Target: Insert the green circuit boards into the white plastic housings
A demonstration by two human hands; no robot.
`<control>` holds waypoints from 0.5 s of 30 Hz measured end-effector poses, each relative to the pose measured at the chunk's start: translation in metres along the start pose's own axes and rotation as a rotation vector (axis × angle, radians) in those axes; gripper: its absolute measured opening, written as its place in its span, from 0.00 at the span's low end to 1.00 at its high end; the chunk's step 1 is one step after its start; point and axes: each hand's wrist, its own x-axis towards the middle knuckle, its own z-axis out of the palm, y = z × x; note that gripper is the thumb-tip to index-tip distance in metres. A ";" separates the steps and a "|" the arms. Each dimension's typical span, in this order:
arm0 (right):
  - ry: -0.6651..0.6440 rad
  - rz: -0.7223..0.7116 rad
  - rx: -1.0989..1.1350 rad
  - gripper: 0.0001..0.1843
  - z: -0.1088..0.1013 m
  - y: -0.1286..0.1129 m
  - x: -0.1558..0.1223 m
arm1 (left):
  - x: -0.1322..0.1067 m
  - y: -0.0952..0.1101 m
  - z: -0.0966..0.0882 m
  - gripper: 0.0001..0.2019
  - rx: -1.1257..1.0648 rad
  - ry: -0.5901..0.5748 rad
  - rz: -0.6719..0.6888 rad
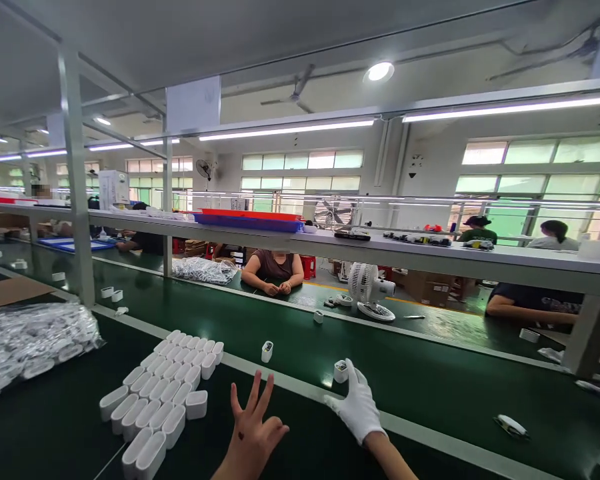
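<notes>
My bare left hand (253, 427) is held over the near edge of the green belt with its fingers spread and nothing in it. My right hand (357, 405), in a white glove, reaches over the belt's pale rail with thumb and fingers apart. Its fingertips overlap the right side of a small white oval housing (340, 372) with parts showing inside; whether they touch it, I cannot tell. Another such housing (267, 351) stands upright on the belt, beyond my left hand. To the left, several empty white oval cups (155, 393) stand in packed rows on the dark bench.
A clear bag of parts (35, 343) lies at the far left. The pale rail (300, 383) divides bench from belt (420, 387). At right, a white-topped piece (512, 427) lies on the belt. Across it are a white fan (367, 290) and a seated person (273, 272); a shelf (430, 253) runs above.
</notes>
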 end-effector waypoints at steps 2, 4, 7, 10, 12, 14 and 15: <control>-0.137 -0.095 0.161 0.25 -0.002 -0.008 -0.038 | -0.001 0.008 -0.001 0.13 -0.031 -0.004 0.030; -0.309 -0.138 0.266 0.09 -0.005 -0.012 -0.081 | -0.001 0.017 -0.002 0.13 -0.041 -0.059 0.078; -0.415 -0.135 0.300 0.06 -0.013 -0.016 -0.131 | -0.002 0.027 -0.003 0.11 -0.065 -0.159 0.112; -0.391 -0.153 0.356 0.20 -0.021 -0.021 -0.146 | -0.003 0.032 -0.005 0.09 -0.102 -0.260 0.076; -0.283 -0.171 0.404 0.26 -0.025 -0.023 -0.140 | -0.005 0.034 -0.007 0.10 -0.123 -0.325 0.061; -0.178 -0.179 0.449 0.27 -0.030 -0.021 -0.133 | -0.006 0.034 -0.008 0.09 -0.142 -0.376 0.061; -0.143 -0.182 0.473 0.28 -0.032 -0.020 -0.130 | -0.007 0.034 -0.009 0.09 -0.153 -0.392 0.062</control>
